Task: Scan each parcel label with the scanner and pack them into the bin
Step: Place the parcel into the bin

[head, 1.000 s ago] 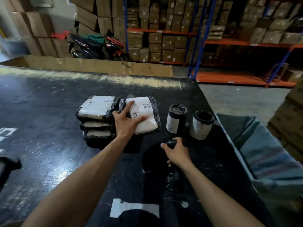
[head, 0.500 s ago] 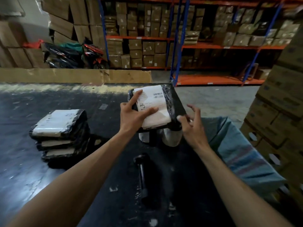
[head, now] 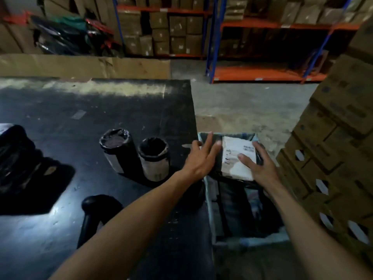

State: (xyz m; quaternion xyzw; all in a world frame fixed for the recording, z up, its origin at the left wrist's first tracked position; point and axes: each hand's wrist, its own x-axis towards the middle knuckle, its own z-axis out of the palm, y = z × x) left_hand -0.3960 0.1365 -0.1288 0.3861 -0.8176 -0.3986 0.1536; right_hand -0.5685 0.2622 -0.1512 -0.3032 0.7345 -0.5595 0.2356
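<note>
The right hand point(head: 260, 168) holds the parcel point(head: 236, 158) flat over the bin point(head: 212, 201), the left hand point(head: 199, 158) is spread open beside it, so lower it gently, label up.

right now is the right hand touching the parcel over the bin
Touching: the head view shows the right hand with fingers lying flat on the white label of the parcel.

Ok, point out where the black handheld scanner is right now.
The black handheld scanner lies on the dark table at lower left of the head view, nearer than the two black-wrapped cylindrical parcels, touched by neither hand.
</note>
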